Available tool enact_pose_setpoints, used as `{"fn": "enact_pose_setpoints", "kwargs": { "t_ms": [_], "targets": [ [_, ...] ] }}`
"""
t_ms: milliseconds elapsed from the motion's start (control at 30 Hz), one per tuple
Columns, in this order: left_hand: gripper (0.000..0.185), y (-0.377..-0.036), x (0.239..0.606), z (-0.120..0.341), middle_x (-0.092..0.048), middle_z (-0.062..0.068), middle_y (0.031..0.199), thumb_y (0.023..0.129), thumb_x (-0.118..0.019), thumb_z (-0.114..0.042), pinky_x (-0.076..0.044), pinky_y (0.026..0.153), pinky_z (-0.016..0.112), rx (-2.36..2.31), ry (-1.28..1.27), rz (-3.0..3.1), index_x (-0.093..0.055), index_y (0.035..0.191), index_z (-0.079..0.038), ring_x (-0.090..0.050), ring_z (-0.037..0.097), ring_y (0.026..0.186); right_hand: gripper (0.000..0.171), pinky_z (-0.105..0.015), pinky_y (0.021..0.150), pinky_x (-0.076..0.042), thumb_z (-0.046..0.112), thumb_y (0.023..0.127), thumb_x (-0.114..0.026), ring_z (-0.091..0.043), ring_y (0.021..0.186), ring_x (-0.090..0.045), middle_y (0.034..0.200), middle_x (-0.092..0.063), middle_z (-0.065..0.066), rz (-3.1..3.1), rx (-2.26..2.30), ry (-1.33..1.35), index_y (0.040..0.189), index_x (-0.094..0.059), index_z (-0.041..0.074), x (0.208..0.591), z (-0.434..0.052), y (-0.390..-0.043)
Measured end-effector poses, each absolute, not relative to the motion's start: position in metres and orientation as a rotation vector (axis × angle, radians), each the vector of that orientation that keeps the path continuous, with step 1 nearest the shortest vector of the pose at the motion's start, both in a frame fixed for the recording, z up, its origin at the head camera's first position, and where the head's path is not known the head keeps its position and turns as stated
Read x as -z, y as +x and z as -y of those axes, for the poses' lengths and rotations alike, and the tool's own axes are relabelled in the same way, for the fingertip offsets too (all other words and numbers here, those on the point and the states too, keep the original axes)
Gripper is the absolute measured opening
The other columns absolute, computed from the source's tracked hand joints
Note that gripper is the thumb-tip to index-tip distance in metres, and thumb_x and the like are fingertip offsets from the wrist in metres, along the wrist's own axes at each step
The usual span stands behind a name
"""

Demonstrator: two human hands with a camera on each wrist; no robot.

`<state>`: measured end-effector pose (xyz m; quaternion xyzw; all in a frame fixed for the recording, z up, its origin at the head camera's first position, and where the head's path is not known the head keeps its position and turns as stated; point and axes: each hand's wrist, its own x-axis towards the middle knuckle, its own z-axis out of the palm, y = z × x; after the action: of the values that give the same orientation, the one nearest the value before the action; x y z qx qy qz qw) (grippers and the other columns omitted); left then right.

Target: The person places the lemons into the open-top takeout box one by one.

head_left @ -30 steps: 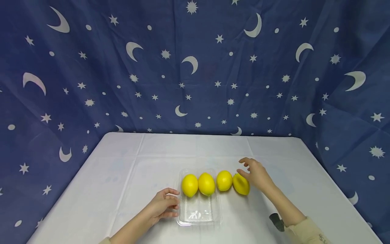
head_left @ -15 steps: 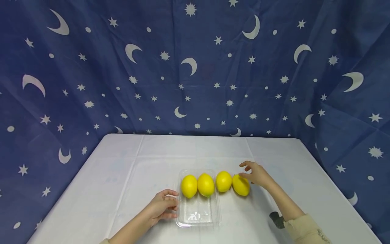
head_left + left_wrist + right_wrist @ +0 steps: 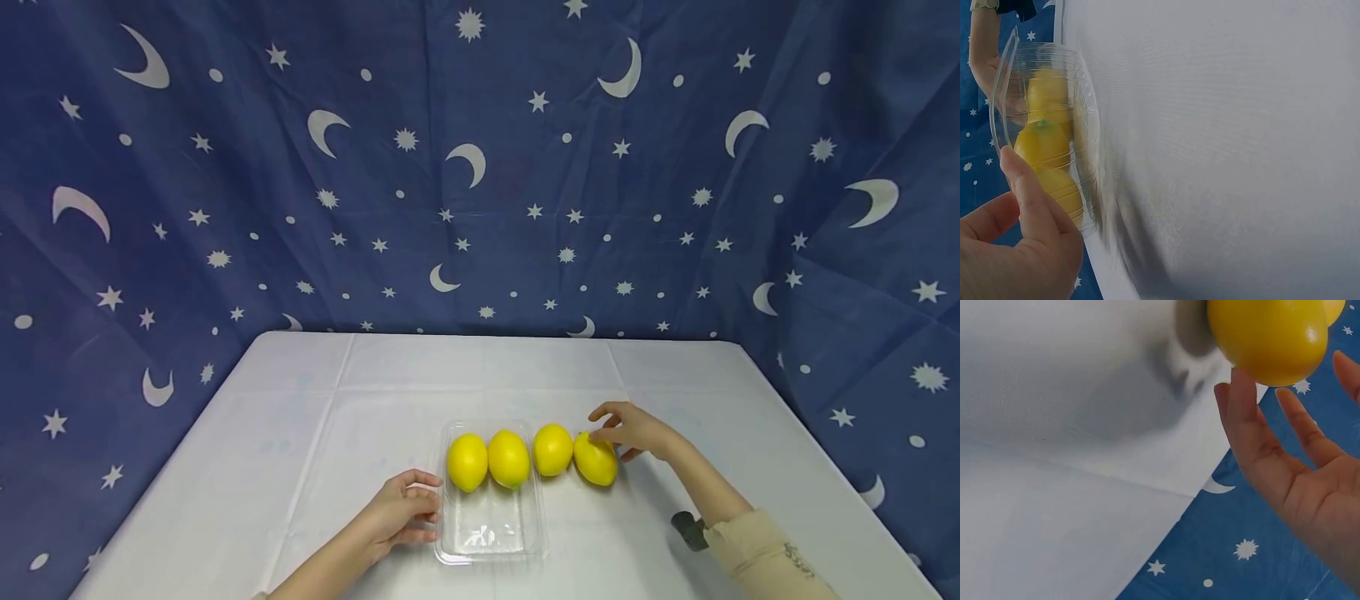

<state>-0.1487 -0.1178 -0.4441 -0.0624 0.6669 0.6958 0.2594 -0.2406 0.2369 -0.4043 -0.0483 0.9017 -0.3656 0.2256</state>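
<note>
A clear plastic tray (image 3: 491, 537) lies on the white table, with two lemons (image 3: 467, 461) side by side at its far end. A third lemon (image 3: 552, 449) sits at the tray's right rim. A fourth lemon (image 3: 596, 459) lies on the cloth just right of it. My right hand (image 3: 603, 423) rests its straight fingers on this lemon's far right side; in the right wrist view the fingers (image 3: 1254, 437) touch the lemon (image 3: 1266, 337). My left hand (image 3: 420, 500) grips the tray's left edge. Its thumb (image 3: 1025, 187) lies on the rim (image 3: 1079, 94).
The table (image 3: 300, 433) is covered by a white cloth with fold lines. A dark blue backdrop (image 3: 480, 167) with moons and stars hangs behind it and down both sides. A beige sleeve (image 3: 765, 558) covers my right forearm.
My right hand has sunk lower and drawn back a little, its fingers now lying on the rightmost lemon. The left hand, the tray and the other lemons have stayed put.
</note>
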Motion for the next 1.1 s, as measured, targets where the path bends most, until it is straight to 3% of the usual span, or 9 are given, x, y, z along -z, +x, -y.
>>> {"fn": "enact_pose_setpoints", "kwargs": {
  "t_ms": [267,500,667,1100],
  "targets": [
    [0.037,-0.148,0.444,0.118,-0.055,-0.002,0.082,0.088,-0.058,-0.003,-0.061,0.065,0.027,-1.879,-0.169,-1.816,-0.044,0.121,0.001,-0.057,0.010,0.070,0.044,-0.037,0.066,-0.061,0.022,0.087,-0.065,-0.024,0.088,-0.056,0.112,-0.052,-0.022,-2.419,1.017,-0.125,0.122,-0.051,-0.002,0.414,-0.238,-0.238],
    [0.038,-0.148,0.445,0.119,-0.055,-0.002,0.081,0.088,-0.058,-0.003,-0.061,0.065,0.027,-1.885,-0.172,-1.817,-0.044,0.122,0.002,-0.057,0.009,0.070,0.037,-0.034,0.062,-0.061,0.022,0.088,-0.065,-0.022,0.081,-0.056,0.102,-0.055,-0.016,-2.430,0.988,-0.092,0.116,-0.054,0.002,0.416,-0.233,-0.240],
    [0.037,-0.149,0.445,0.119,-0.056,-0.002,0.081,0.087,-0.058,-0.002,-0.061,0.067,0.028,-1.893,-0.177,-1.814,-0.044,0.122,0.001,-0.057,0.009,0.070,0.034,-0.033,0.061,-0.061,0.020,0.088,-0.065,-0.021,0.081,-0.056,0.104,-0.053,-0.016,-2.449,0.992,-0.104,0.114,-0.055,0.002,0.418,-0.232,-0.240],
    [0.037,-0.149,0.444,0.118,-0.055,-0.002,0.082,0.088,-0.057,-0.002,-0.061,0.067,0.028,-1.886,-0.172,-1.818,-0.043,0.122,0.002,-0.057,0.010,0.071,0.038,-0.032,0.060,-0.061,0.024,0.083,-0.067,-0.022,0.080,-0.055,0.100,-0.052,-0.016,-2.446,1.028,-0.122,0.110,-0.055,0.001,0.419,-0.237,-0.239]
  ]
}}
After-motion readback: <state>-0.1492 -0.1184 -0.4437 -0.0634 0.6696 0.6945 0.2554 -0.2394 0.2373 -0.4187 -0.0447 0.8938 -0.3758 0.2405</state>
